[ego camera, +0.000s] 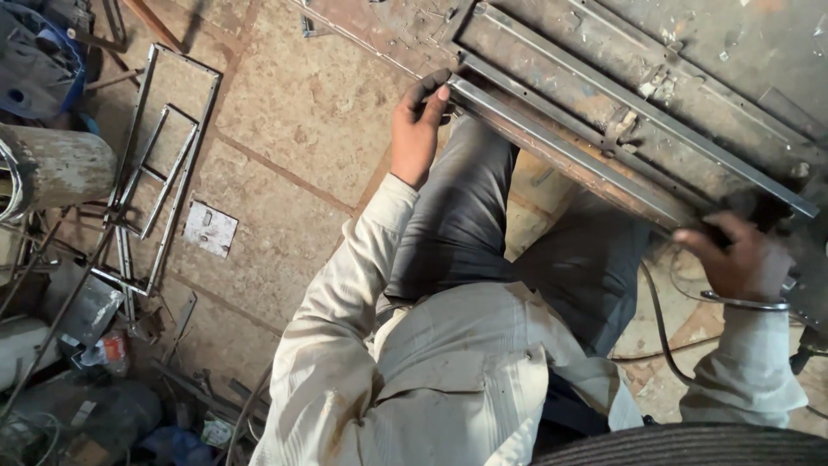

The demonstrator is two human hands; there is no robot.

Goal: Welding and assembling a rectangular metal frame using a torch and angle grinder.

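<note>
A long grey metal bar lies slantwise along the edge of a rusty steel frame on the floor. My left hand grips the bar's left end, thumb on top. My right hand, with a metal bangle on the wrist, has its fingers curled over the bar's right end, next to a dark lump that I cannot make out. My knees in grey trousers sit just under the bar, and my cream shirt sleeves reach out to both ends.
A thin welded rod frame lies on the stone floor at left, with a small white plate beside it. A grey cylinder and scrap clutter fill the far left. A dark cable runs across the floor by my right leg.
</note>
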